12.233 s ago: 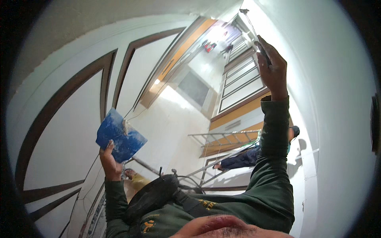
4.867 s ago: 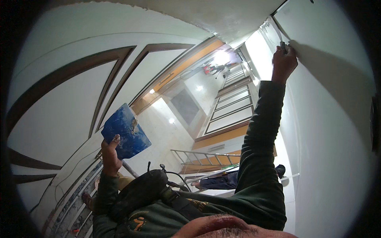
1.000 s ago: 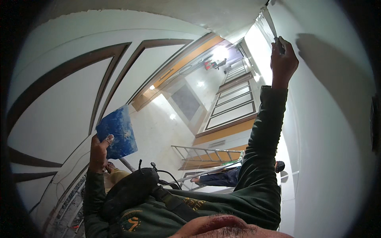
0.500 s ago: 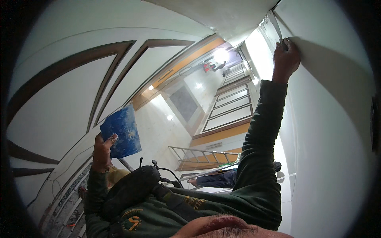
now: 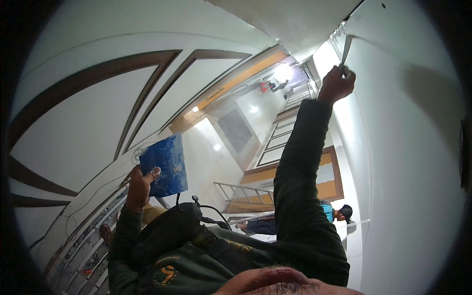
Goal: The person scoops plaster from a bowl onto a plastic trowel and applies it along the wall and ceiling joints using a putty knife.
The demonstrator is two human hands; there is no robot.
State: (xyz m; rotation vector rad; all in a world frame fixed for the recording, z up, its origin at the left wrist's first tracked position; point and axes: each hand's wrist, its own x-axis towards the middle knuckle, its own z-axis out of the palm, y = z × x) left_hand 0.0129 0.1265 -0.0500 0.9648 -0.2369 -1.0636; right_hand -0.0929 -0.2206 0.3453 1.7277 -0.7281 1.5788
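Note:
My left hand [image 5: 142,184] grips a flat blue board [image 5: 165,163] smeared with pale filler; its thumb presses on the board's face. The board is held out at waist height on my left. High on the right, my raised right hand [image 5: 338,84] is closed round a putty knife [image 5: 347,48]. The knife's blade points up, close to the white wall [image 5: 393,142], near the corner where wall and ceiling [image 5: 305,19] meet. Rough white filler shows along that corner. Whether the blade touches the wall I cannot tell.
Another person [image 5: 337,213] with a dark cap and blue top is below on the right. A metal ladder [image 5: 246,194] is near that person. Slatted scaffold planks [image 5: 91,246] lie low on the left. A black bag [image 5: 167,231] is strapped across my chest.
My right hand has come down and left, drawing the putty knife away from the corner. The view has shifted slightly. The other person's cap and top now show more. The left hand still holds the board.

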